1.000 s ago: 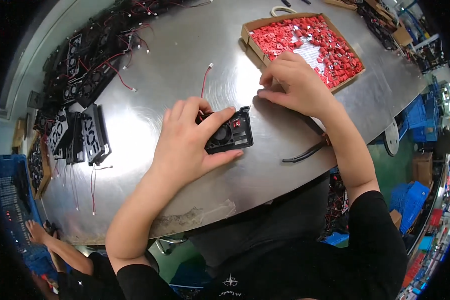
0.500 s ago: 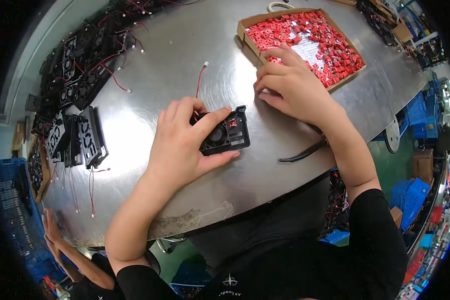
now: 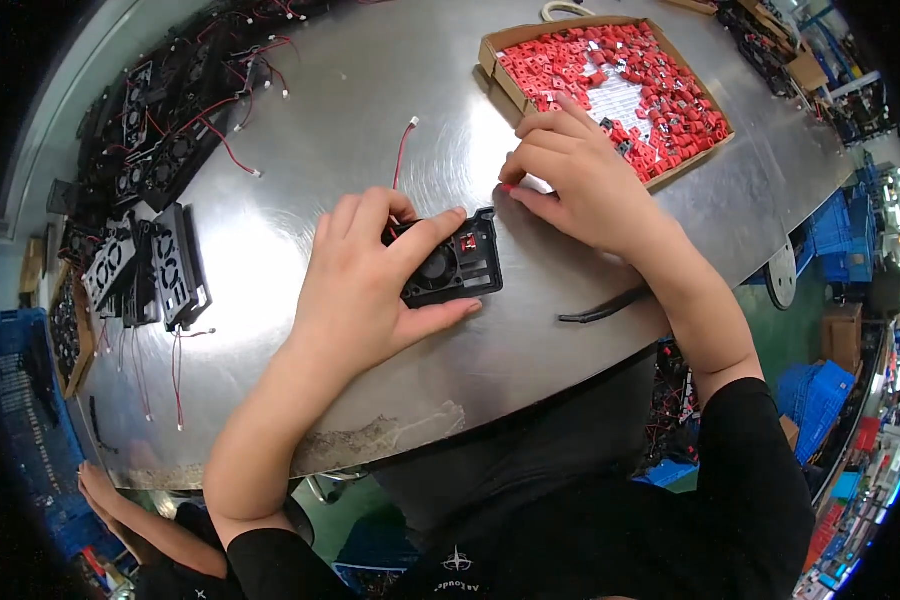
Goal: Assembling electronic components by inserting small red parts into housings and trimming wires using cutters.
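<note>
My left hand (image 3: 355, 270) is closed around a black plastic fan housing (image 3: 480, 262) lying on the metal table. A small round fan (image 3: 437, 264) shows in the housing beside my index finger, and a little red part (image 3: 469, 241) sits in it near the right end. From under my fingers a red wire with a white plug (image 3: 414, 122) runs away from me. Above and to the right of the housing, my right hand (image 3: 580, 185) pinches a small red plastic part (image 3: 507, 187) between thumb and fingers. The fingers cover most of that part.
A shallow cardboard tray (image 3: 507, 88) of small red parts (image 3: 675, 110) stands beyond my right hand. A thin black strip (image 3: 602, 308) lies below my right forearm. More black fan housings (image 3: 175, 265) with wires sit at left. Another person's hand (image 3: 98, 487) shows lower left.
My right hand has drawn slightly left, toward the housing, and a red part now shows at its fingertips. My left hand keeps its hold. The other person's hand at lower left has moved down.
</note>
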The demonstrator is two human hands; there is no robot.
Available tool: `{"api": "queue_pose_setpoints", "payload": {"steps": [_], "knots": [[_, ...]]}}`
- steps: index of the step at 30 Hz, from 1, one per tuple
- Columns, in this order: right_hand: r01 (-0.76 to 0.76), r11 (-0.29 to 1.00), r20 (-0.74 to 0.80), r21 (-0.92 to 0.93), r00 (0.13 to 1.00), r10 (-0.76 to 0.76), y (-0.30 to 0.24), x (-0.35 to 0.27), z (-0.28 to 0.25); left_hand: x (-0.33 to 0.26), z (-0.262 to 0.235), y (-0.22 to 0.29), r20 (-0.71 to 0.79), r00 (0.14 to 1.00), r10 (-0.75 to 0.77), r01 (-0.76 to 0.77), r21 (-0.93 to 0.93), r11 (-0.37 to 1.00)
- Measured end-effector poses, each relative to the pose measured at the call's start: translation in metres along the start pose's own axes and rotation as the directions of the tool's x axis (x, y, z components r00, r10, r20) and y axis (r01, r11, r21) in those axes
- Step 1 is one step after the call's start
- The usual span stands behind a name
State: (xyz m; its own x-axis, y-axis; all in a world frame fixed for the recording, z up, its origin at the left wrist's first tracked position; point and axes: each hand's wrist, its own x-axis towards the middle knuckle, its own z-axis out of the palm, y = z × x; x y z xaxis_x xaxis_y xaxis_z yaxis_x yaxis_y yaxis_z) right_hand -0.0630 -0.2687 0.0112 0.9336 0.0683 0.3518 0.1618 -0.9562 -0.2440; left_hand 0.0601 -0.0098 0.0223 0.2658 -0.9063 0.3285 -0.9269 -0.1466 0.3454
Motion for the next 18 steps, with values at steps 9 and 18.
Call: {"api": "queue_pose_setpoints", "payload": {"steps": [9, 18], "knots": [[0.035, 0.994, -0.005, 0.103, 0.999, -0.034, -0.0018, 0.0044, -0.0072, -0.0008, -0.0013, 0.0003, 0.004, 1.0, -0.007, 0.007, -0.001, 1.0], [-0.031, 0.986, 0.09, 0.164, 0.996, 0.016, -0.0037, 0.0015, -0.0049, -0.001, -0.0002, -0.0004, 0.004, 1.0, -0.005, 0.005, -0.003, 1.0]]}}
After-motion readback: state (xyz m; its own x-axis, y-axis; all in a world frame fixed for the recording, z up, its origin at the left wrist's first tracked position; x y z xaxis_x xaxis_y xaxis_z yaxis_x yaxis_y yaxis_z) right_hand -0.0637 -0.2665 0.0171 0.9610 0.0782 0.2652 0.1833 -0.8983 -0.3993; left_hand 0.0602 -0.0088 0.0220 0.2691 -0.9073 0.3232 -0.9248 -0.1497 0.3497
